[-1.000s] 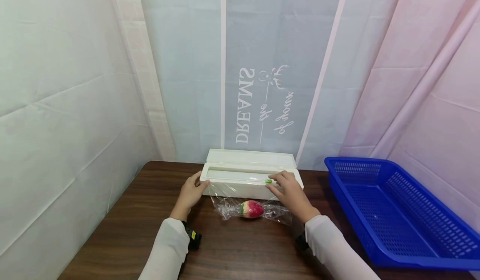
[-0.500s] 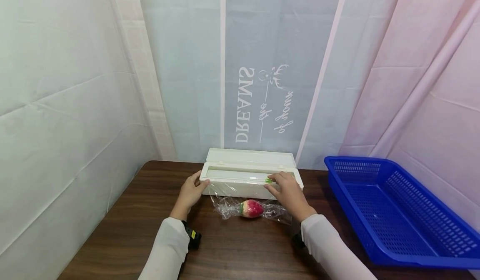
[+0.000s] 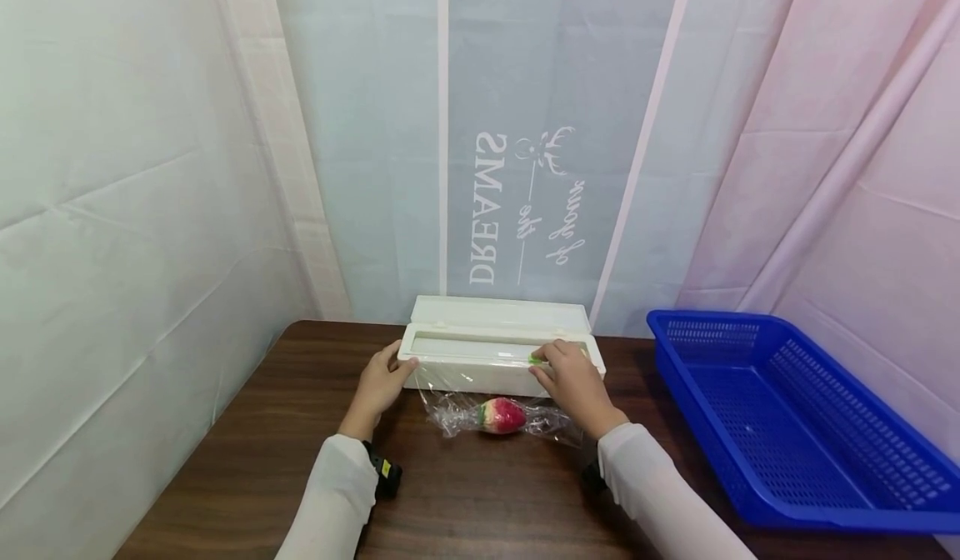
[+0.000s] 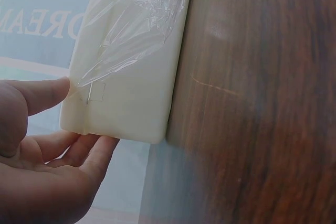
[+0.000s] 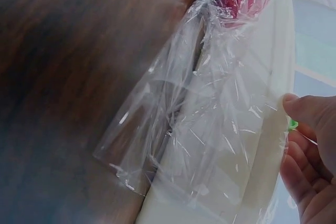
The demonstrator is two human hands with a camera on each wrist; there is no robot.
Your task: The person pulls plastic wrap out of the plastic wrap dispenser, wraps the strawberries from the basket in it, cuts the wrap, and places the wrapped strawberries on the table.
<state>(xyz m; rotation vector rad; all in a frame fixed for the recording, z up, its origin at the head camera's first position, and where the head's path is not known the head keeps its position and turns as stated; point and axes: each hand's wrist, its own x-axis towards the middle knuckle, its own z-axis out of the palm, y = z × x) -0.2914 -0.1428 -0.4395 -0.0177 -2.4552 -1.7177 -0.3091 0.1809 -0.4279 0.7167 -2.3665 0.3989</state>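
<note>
The left hand (image 3: 381,383) grips a long white plastic box (image 3: 480,377) by its left end, the right hand (image 3: 576,383) pinches its small green slider (image 3: 535,359), a red strawberry (image 3: 502,416) in clear plastic film (image 3: 557,423) lies just nearer, and a blue rectangular plastic basket (image 3: 699,427) stands right.

A cloth-walled booth, like a makeshift studio: a printed curtain (image 3: 502,85) with reversed lettering (image 3: 486,210) hangs beyond the fingers (image 3: 555,350), pale creased drapes (image 3: 150,210) rise well to their left and right, and a dark wood-grain table (image 3: 480,502) spreads beneath them
</note>
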